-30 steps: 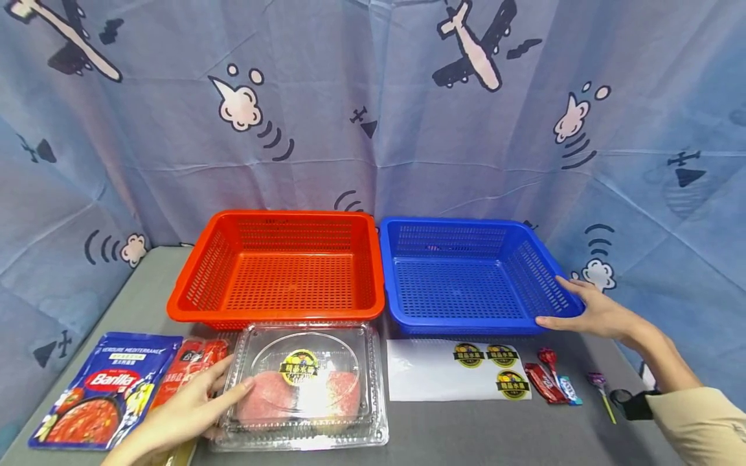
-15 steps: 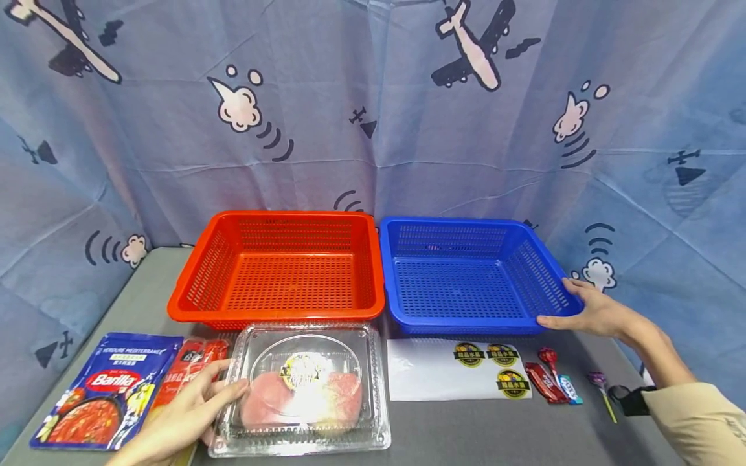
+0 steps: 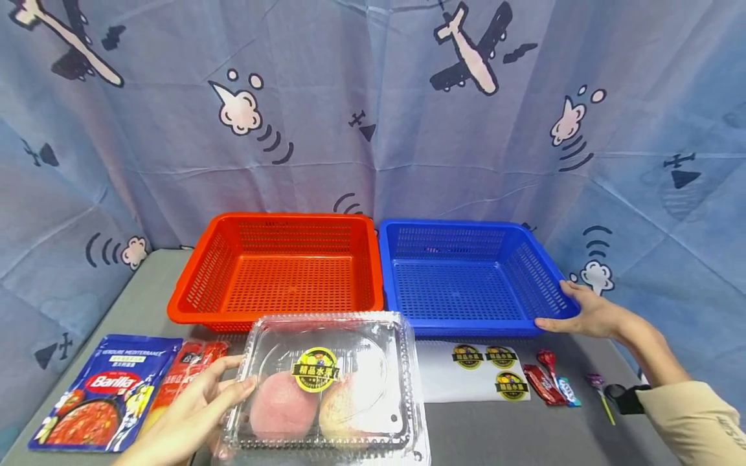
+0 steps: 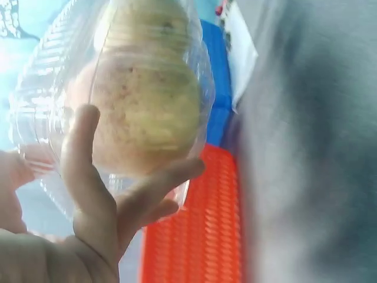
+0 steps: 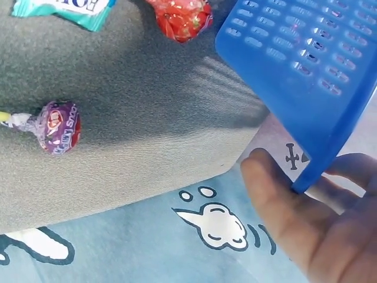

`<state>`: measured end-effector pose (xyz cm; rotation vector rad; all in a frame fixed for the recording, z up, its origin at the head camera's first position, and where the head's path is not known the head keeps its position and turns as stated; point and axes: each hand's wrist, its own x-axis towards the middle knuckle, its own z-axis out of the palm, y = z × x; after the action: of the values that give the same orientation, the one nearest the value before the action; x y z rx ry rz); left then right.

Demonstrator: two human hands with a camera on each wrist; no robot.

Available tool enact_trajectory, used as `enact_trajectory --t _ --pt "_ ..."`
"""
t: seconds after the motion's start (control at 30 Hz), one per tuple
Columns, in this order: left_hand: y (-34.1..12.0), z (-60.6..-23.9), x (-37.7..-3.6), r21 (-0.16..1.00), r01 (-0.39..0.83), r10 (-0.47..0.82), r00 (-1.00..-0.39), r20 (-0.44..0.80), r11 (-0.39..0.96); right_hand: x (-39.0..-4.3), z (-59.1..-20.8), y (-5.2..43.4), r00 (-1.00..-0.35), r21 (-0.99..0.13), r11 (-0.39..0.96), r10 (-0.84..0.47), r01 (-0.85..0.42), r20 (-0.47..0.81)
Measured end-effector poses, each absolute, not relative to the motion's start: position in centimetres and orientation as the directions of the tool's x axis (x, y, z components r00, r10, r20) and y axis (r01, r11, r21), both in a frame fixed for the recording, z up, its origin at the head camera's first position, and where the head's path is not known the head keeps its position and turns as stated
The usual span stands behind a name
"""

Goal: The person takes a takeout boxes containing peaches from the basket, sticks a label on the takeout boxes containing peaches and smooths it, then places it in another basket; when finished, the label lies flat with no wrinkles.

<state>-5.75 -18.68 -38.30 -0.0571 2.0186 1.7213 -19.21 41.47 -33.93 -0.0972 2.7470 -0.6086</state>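
My left hand (image 3: 192, 411) holds the left side of a clear plastic clamshell fruit box (image 3: 402, 362), raised off the table and tilted. In the left wrist view its fingers (image 4: 156, 191) spread along the underside. Two pinkish-yellow fruits, like peaches (image 3: 284, 404), lie inside the box, and a round black-and-yellow label (image 3: 315, 369) sits on its lid. At far right, my right hand (image 3: 594, 314) grips the rim at the right side of a blue plastic basket (image 3: 466, 329). The right wrist view has the rim between thumb and fingers.
A red basket (image 3: 280, 317) stands left of the blue one. On the left lie a Barilla pouch (image 3: 105, 391) and a red packet (image 3: 189, 369). A white sticker sheet (image 3: 443, 382), wrapped sweets (image 3: 544, 385) and a purple lollipop (image 3: 596, 380) lie front right. A patterned curtain (image 3: 326, 110) hangs behind.
My left hand has lifted the fruit box off the table and shifted it right, so it covers part of the sticker sheet. My right hand stays at the blue basket.
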Motion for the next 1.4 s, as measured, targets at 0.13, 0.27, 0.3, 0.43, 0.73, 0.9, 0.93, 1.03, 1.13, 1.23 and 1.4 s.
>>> enact_trajectory --t 0.13,0.27,0.3,0.43,0.73,0.9,0.93,1.03,1.13,1.23,1.4 --pt "-17.0 -36.6 -6.9 0.956 -0.278 0.307 -0.906 -0.292 0.089 -19.2 -33.8 41.5 -0.941 -0.396 0.918 -0.127 0.008 -0.315" --pt "-14.8 -34.8 -8.5 0.97 -0.229 0.261 -0.934 -0.244 0.087 -19.2 -33.7 41.5 -0.932 -0.366 0.93 -0.113 0.022 -0.343" --pt "-14.3 -34.3 -8.9 0.969 -0.227 0.245 -0.939 -0.243 0.093 -19.2 -33.7 41.6 -0.931 -0.367 0.93 -0.115 0.021 -0.346" --pt "-12.2 -32.9 -10.6 0.969 -0.22 0.211 -0.947 -0.24 0.115 -19.2 -33.8 41.7 -0.928 -0.389 0.92 -0.114 0.035 -0.354" --pt "-7.4 -31.9 -15.8 0.983 -0.174 0.246 -0.952 -0.182 0.052 -19.1 -33.8 41.6 -0.925 -0.424 0.904 -0.114 0.054 -0.362" --pt "-4.3 -31.8 -18.5 0.986 -0.165 0.219 -0.961 -0.167 0.027 -19.3 -33.9 41.7 -0.914 -0.418 0.905 -0.105 0.075 -0.392" --pt "-3.7 -31.8 -18.9 0.986 -0.165 0.212 -0.963 -0.166 0.023 -19.3 -33.9 41.8 -0.911 -0.419 0.905 -0.105 0.079 -0.398" --pt "-1.8 -31.9 -20.2 0.986 -0.167 0.195 -0.967 -0.166 0.007 -19.3 -33.8 41.8 -0.906 -0.415 0.906 -0.104 0.084 -0.41" --pt "0.0 -32.2 -21.4 0.986 -0.167 0.19 -0.969 -0.161 -0.019 -19.2 -33.8 41.8 -0.907 -0.409 0.909 -0.1 0.084 -0.409" --pt "1.6 -32.8 -22.3 0.987 -0.158 0.178 -0.972 -0.15 -0.029 -19.1 -33.6 41.6 -0.913 -0.4 0.914 -0.104 0.069 -0.393" --pt "3.8 -33.8 -23.2 0.99 -0.14 0.139 -0.981 -0.139 0.004 -18.9 -33.5 41.3 -0.918 -0.407 0.912 -0.124 0.043 -0.376"
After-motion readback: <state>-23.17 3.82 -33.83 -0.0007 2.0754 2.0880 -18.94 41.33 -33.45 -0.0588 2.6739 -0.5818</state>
